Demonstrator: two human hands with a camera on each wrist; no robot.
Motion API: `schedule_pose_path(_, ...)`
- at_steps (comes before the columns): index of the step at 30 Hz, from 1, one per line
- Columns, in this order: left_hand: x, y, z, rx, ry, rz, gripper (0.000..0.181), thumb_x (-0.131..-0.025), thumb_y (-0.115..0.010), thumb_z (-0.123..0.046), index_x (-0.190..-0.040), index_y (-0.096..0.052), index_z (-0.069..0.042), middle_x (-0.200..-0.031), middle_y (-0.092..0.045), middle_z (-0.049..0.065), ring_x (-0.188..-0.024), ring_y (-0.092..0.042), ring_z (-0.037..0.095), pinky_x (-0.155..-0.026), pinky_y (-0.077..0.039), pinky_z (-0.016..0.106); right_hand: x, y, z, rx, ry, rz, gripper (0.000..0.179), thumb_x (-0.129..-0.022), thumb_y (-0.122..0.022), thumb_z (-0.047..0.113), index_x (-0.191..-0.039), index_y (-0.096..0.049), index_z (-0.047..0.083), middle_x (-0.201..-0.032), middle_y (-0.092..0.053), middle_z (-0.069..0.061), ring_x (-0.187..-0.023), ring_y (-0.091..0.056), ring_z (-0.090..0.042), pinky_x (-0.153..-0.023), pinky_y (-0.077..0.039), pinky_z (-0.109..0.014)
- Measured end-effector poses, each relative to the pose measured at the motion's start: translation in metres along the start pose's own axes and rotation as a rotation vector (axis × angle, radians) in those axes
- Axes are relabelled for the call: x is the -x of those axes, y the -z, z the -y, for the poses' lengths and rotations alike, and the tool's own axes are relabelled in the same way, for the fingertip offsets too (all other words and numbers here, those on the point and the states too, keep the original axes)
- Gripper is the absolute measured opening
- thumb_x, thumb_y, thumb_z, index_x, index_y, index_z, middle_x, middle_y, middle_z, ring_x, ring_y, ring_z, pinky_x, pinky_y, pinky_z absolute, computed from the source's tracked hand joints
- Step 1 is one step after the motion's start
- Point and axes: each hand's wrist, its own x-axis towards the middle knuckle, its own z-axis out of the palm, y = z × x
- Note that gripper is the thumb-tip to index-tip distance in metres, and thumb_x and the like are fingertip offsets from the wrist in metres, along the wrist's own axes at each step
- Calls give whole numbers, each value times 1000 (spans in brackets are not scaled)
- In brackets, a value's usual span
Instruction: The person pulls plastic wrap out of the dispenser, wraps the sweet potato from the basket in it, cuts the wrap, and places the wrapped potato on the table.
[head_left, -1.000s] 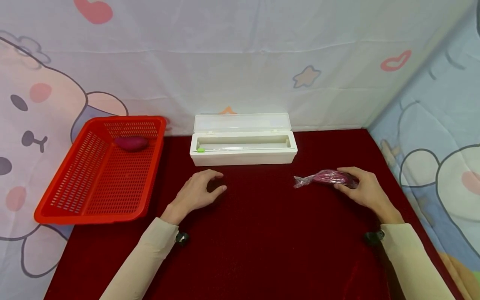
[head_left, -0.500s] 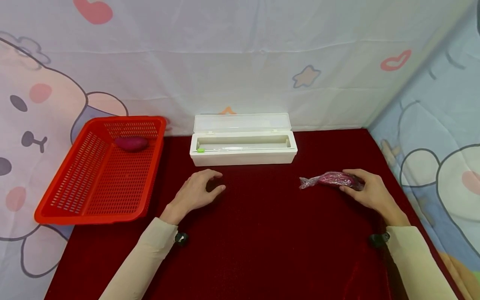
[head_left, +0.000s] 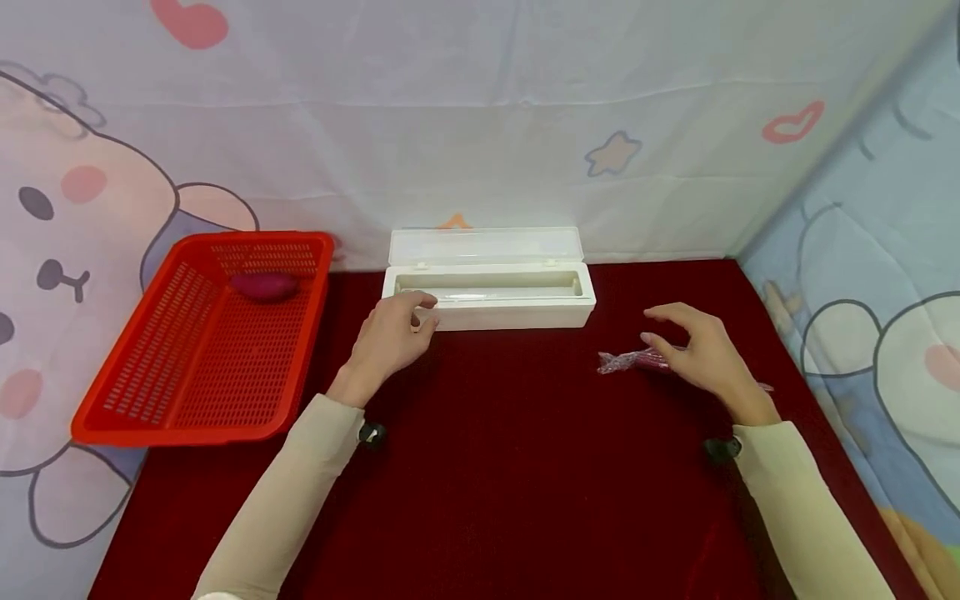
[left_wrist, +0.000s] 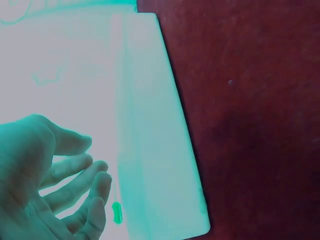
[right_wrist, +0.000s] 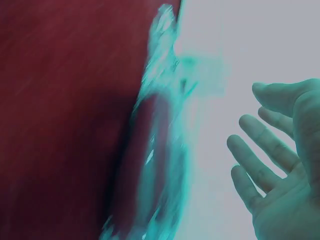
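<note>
A purple sweet potato wrapped in clear cling film (head_left: 647,359) lies on the right of the dark red cloth, its near end hidden behind my right hand (head_left: 697,354). That hand hovers over it with loosely bent fingers and holds nothing; in the right wrist view the wrapped sweet potato (right_wrist: 145,165) lies apart from the fingers. My left hand (head_left: 388,337) is at the left front corner of a white cling film dispenser (head_left: 517,316), whose lid stands up. Its fingers are relaxed, near the green slide cutter (left_wrist: 117,213); whether they touch the box is unclear.
On the left stands a red plastic basket (head_left: 309,333) with an unwrapped purple sweet potato (head_left: 265,286) in its far end. A patterned curtain (head_left: 510,158) hangs behind the table and along both sides. The dark red cloth (head_left: 510,467) covers the table.
My right hand has let go of the wrapped sweet potato, then risen and moved left. My left hand has moved forward to the dispenser.
</note>
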Motion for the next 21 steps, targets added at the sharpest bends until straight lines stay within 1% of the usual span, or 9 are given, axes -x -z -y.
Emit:
schedule_pose_path(3,-10,3,1,11,49,-19,33,-104,-66,-23,-132,-72,-8,-126,-75,10,-92,-74,26,-69,-59,43,-18,-8,16,-36,25,11,35,-97,-78,7,-131,-72,1,-130,-72,-19,-120,-68,-41,-101,-53,-62)
schedule_pose_path(7,-15,3,10,7,96,-45,32,-104,-65,-19,-131,-72,-4,-129,-75,14,-90,-76,28,-65,-60,42,-40,-22,34,-79,64,29,33,-98,-76,7,-130,-72,0,-129,-72,-18,-120,-68,-39,-102,-54,-59)
schedule_pose_path(10,-15,4,15,-8,94,-66,31,-104,-64,-18,-130,-72,-3,-129,-74,17,-90,-76,30,-66,-61,43,-55,-32,47,-100,92,40,32,-98,-77,7,-129,-72,0,-128,-73,-17,-120,-69,-37,-102,-55,-57)
schedule_pose_path(13,-15,4,18,-16,93,-84,30,-103,-65,-17,-129,-72,-3,-128,-74,17,-90,-76,30,-68,-61,45,-67,-42,57,-112,121,55,31,-98,-76,5,-128,-72,-2,-125,-73,-17,-117,-70,-36,-100,-56,-57)
schedule_pose_path(16,-14,5,19,-20,100,-92,28,-102,-66,-17,-127,-72,-4,-126,-74,16,-90,-76,30,-69,-61,46,-76,-52,64,-104,129,83,30,-100,-74,7,-129,-71,-2,-124,-74,-17,-110,-71,-34,-91,-58,-55)
schedule_pose_path(17,-14,5,20,-22,102,-94,28,-102,-67,-16,-126,-72,-4,-126,-74,16,-90,-76,30,-69,-61,47,-79,-55,66,-101,128,92,30,-101,-73,7,-129,-71,-2,-124,-74,-17,-110,-70,-33,-91,-58,-55)
schedule_pose_path(21,-13,6,22,-45,106,-96,28,-103,-66,-17,-127,-72,-4,-127,-74,17,-91,-76,32,-71,-62,50,-89,-63,71,-95,107,119,31,-103,-70,9,-131,-70,-3,-130,-73,-18,-118,-70,-35,-97,-57,-54)
